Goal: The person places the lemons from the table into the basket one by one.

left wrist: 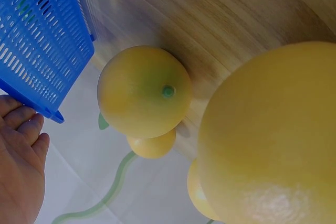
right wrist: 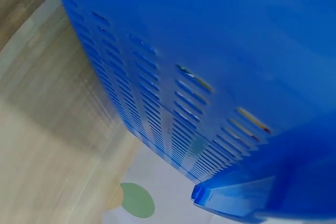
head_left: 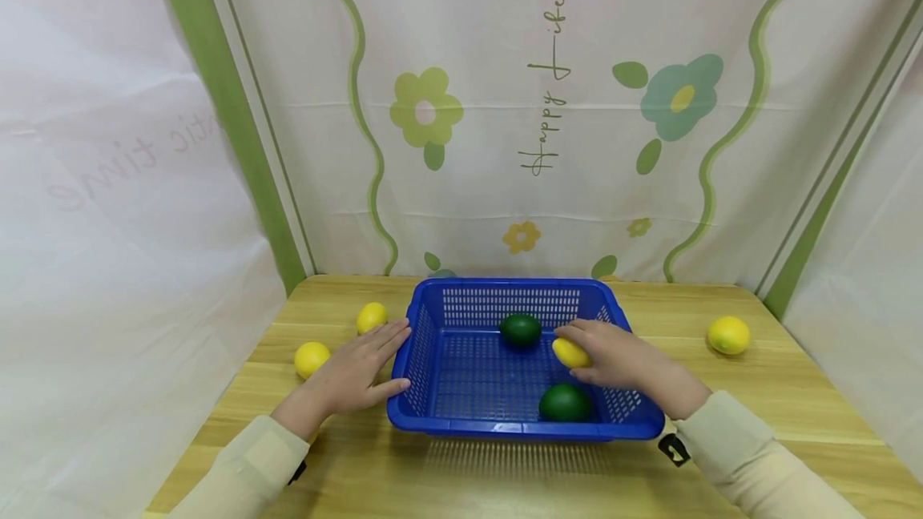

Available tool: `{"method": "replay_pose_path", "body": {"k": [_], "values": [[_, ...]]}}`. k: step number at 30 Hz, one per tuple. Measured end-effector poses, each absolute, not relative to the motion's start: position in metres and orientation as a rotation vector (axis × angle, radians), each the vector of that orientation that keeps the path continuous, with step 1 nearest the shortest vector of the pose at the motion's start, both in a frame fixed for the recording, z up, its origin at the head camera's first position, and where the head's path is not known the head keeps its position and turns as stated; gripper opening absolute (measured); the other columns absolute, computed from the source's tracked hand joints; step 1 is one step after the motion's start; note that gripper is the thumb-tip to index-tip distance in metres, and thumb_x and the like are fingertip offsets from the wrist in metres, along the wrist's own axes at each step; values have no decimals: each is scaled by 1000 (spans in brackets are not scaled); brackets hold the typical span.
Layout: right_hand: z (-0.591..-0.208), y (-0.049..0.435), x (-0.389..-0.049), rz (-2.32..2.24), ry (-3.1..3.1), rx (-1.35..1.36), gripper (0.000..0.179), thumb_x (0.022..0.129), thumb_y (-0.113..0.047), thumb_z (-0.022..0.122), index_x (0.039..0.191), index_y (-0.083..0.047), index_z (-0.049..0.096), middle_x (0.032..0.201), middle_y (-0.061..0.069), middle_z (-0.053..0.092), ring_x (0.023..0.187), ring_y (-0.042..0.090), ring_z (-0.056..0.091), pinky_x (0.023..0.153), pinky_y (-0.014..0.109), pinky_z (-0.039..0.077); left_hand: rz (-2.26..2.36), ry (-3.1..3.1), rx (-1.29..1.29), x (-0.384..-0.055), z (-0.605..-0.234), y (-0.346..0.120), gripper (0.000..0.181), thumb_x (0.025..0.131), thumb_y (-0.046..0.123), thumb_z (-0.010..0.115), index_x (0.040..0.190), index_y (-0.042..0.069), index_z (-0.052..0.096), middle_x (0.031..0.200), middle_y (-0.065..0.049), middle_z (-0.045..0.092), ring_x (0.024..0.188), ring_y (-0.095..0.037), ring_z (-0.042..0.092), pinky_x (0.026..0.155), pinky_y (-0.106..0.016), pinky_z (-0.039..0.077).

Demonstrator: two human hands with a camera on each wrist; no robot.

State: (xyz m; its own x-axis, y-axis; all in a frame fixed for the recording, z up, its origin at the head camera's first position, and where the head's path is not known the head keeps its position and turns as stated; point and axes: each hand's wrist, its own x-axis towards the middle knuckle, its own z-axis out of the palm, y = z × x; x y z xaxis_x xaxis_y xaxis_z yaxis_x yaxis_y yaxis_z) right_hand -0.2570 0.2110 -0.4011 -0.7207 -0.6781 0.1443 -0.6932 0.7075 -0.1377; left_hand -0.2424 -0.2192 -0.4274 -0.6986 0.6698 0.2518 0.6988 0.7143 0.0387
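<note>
A blue plastic basket (head_left: 526, 428) with slotted walls stands on the table. Inside it, my right hand (head_left: 613, 352) grips a yellow lemon (head_left: 571, 353) from above, thumb and fingers on either side. Two dark green fruits, perhaps avocados or limes, share the basket: one green fruit (head_left: 520, 330) toward the back, another green fruit (head_left: 566, 403) by the front wall. With fingers straight, my left hand (head_left: 358, 368) touches the basket's left rim. The right wrist view is filled by the basket wall (right wrist: 220, 40), which hides that hand.
Left of the basket lie a lemon (head_left: 371, 317) and another lemon (head_left: 312, 360), partly behind the left hand. Large yellow fruit (left wrist: 144, 92) shows close up in the left wrist view. One more lemon (head_left: 729, 335) sits at the table's right. A printed curtain (head_left: 476, 183) hangs behind.
</note>
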Motion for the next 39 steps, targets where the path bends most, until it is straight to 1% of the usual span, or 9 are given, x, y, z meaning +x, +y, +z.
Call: {"method": "replay_pose_path", "body": {"k": [6, 13, 26, 28, 31, 34, 39], "values": [[-403, 211, -256, 283, -2851, 1121, 54, 78, -20, 81, 125, 0, 61, 110, 9, 63, 91, 21, 59, 79, 40, 54, -197, -2690, -1105, -242, -427, -219, 76, 97, 53, 50, 149, 0, 35, 155, -15, 31, 141, -30, 29, 112, -46, 29], [-406, 212, -257, 280, -2861, 1119, 54, 78, -22, 81, 124, -1, 61, 108, 6, 62, 87, 17, 57, 76, 38, 53, -196, -2699, -1103, -242, -427, -219, 75, 97, 53, 49, 149, 1, 35, 155, -14, 30, 141, -29, 29, 113, -45, 28], [-408, 212, -257, 272, -2856, 1121, 53, 78, -21, 81, 124, -2, 61, 105, 3, 61, 86, 15, 56, 75, 36, 53, -198, -2707, -1099, -242, -427, -218, 76, 97, 53, 49, 149, 1, 35, 155, -14, 30, 141, -29, 29, 113, -45, 28], [-408, 212, -257, 263, -2851, 1122, 53, 79, -21, 80, 124, -2, 61, 106, 4, 62, 88, 17, 58, 77, 37, 54, -198, -2707, -1100, -242, -427, -218, 75, 97, 53, 49, 149, 1, 35, 155, -14, 30, 141, -29, 29, 113, -45, 28], [-406, 211, -256, 256, -2837, 1123, 52, 80, -20, 80, 125, -1, 61, 111, 8, 63, 97, 23, 61, 83, 41, 54, -197, -2706, -1099, -242, -427, -219, 75, 97, 53, 49, 149, 1, 35, 155, -14, 30, 141, -29, 29, 113, -45, 28], [-402, 210, -255, 257, -2830, 1119, 53, 81, -18, 79, 126, 0, 60, 117, 13, 63, 106, 29, 61, 89, 45, 52, -196, -2702, -1101, -242, -427, -219, 75, 97, 53, 49, 149, 1, 34, 155, -15, 30, 141, -30, 29, 112, -46, 29], [-399, 211, -254, 261, -2841, 1102, 53, 82, -18, 79, 128, 0, 59, 121, 14, 61, 110, 32, 59, 91, 47, 51, -200, -2689, -1111, -242, -427, -219, 75, 97, 53, 49, 149, 0, 35, 155, -15, 31, 139, -33, 32, 112, -47, 29]]}}
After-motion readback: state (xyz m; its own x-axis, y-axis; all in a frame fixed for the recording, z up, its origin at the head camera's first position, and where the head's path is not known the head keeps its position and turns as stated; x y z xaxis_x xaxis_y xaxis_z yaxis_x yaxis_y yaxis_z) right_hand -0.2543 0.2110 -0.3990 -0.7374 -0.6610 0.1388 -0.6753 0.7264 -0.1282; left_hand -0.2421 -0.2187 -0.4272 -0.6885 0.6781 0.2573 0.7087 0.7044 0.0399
